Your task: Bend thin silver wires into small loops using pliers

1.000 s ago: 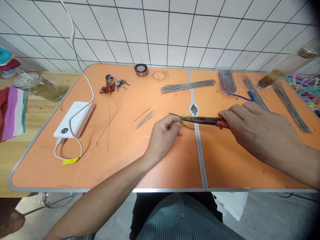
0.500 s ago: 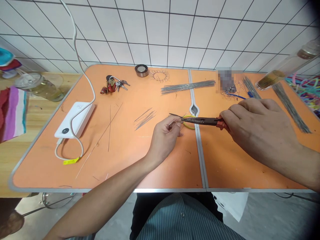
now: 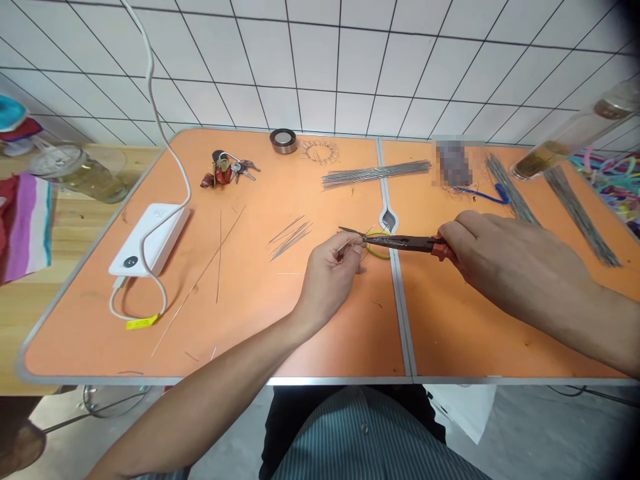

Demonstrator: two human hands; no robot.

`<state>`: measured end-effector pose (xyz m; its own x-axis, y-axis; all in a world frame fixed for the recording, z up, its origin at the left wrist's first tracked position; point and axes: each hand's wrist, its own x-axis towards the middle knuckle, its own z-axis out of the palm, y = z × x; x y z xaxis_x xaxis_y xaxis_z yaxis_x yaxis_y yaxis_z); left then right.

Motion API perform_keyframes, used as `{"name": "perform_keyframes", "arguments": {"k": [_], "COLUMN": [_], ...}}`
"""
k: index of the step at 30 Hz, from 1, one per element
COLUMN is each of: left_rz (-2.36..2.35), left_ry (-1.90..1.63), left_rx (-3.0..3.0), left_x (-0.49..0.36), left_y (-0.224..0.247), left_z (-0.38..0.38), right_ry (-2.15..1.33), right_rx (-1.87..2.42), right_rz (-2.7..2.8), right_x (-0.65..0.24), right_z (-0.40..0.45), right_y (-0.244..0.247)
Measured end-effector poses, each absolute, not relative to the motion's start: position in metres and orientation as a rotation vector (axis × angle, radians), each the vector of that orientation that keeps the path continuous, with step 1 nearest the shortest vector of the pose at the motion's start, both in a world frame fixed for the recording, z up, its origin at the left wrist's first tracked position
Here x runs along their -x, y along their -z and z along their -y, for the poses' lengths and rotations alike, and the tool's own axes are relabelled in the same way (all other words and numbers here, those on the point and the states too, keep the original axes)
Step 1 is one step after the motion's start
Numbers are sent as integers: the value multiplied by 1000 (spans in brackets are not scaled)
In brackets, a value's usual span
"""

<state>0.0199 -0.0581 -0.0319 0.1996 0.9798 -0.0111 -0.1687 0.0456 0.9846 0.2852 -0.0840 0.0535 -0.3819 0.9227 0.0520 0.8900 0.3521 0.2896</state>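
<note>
My right hand [image 3: 515,273] is wrapped round the red handles of a pair of long-nose pliers [image 3: 410,243], whose dark jaws point left. At the jaw tips, my left hand [image 3: 333,277] pinches a thin metal wire [image 3: 344,245]; the fingers partly hide where wire and jaws meet. Behind the jaws lies a yellow ring [image 3: 379,253], partly covered by the pliers. Several short cut wires [image 3: 291,240] rest on the orange table left of my left hand.
A bundle of wires [image 3: 375,173] lies farther back, near a tape roll [image 3: 283,141], a coiled wire ring [image 3: 319,153] and keys [image 3: 243,168]. At the left is a white power bank [image 3: 149,239] with its cable. Wire bundles [image 3: 583,217] and a glass bottle [image 3: 550,150] stand at the right.
My right hand has turned and dropped slightly on the plier handles, uncovering more of the blue item and wires behind it. The left hand and the jaws have hardly moved.
</note>
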Motion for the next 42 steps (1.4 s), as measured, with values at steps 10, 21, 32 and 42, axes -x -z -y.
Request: {"name": "perform_keyframes", "arguments": {"k": [10, 21, 32, 42], "left_rz": [-953, -958, -970, -912], "left_ry": [-1110, -1097, -1037, -945], "left_rx": [-1121, -1112, -1031, -781], "left_x": [-21, -20, -20, -14], "left_y": [32, 28, 33, 34], "left_z": [59, 59, 54, 46], "right_ry": [-363, -430, -487, -442], "right_rx": [-1685, -1649, -1529, -1579], "right_rz": [-2580, -2477, -2530, -2459], "right_x": [-290, -288, -285, -328], "right_z": [82, 80, 84, 103], "right_y": [-48, -48, -51, -8]}}
